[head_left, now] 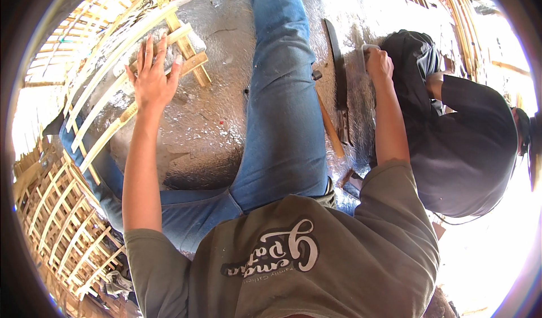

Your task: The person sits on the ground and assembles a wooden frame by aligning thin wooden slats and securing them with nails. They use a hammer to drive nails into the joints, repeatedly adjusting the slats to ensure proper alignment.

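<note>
At the near left stands a slatted bamboo lattice [59,222]; nearer the middle, a wooden-handled hammer [330,123] lies just right of the person's outstretched leg [282,109], on silvery sheeting [226,64]. A machete [337,58] lies right of the hammer, and a co-worker in black [463,143] sits at the right. The bamboo frame [186,47] is on the left, running from near to far. It looks part done: long slats already cross strips at both ends, while the middle is open; what is left is hard to judge. The left hand [151,84] is over it, grip released, palm down, fingers spread and pointing far. The right hand [379,67], arm reaching far, is clenched round a pale object [370,47], its kind unclear.
</note>
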`<act>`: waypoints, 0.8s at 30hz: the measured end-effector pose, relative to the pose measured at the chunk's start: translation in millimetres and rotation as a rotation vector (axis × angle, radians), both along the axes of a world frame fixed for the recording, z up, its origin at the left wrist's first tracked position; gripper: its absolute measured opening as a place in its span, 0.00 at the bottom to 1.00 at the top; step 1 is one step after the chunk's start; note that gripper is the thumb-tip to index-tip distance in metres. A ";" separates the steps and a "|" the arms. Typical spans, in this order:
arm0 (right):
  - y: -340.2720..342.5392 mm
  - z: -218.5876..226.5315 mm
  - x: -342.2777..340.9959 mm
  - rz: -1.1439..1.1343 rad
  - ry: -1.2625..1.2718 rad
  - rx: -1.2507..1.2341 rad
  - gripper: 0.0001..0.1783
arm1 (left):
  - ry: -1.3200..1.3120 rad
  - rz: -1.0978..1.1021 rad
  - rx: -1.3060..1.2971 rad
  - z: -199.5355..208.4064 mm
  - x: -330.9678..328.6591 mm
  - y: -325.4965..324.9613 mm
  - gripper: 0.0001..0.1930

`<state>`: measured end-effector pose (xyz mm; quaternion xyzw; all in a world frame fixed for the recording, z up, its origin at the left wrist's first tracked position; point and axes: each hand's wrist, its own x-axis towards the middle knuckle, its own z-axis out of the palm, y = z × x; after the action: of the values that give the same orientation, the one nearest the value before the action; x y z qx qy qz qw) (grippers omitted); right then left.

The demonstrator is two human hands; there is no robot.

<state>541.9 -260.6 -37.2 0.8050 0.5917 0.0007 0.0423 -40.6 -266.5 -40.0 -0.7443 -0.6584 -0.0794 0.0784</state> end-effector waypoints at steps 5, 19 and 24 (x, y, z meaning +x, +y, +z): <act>4.6 -0.1 -3.5 -0.021 -0.092 -0.096 0.22 | -0.024 -0.018 0.028 -2.1 -1.9 -1.0 0.33; 12.4 1.9 -0.6 -0.016 0.022 -0.127 0.20 | 0.008 0.015 -0.011 2.2 1.0 -1.0 0.33; 11.5 -9.7 11.9 0.000 -0.084 -0.141 0.21 | 0.032 0.009 -0.005 -1.1 0.7 1.2 0.33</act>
<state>553.8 -249.0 -46.9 0.7993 0.5880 -0.0073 0.1239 -39.8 -265.3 -41.1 -0.7426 -0.6608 -0.0655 0.0873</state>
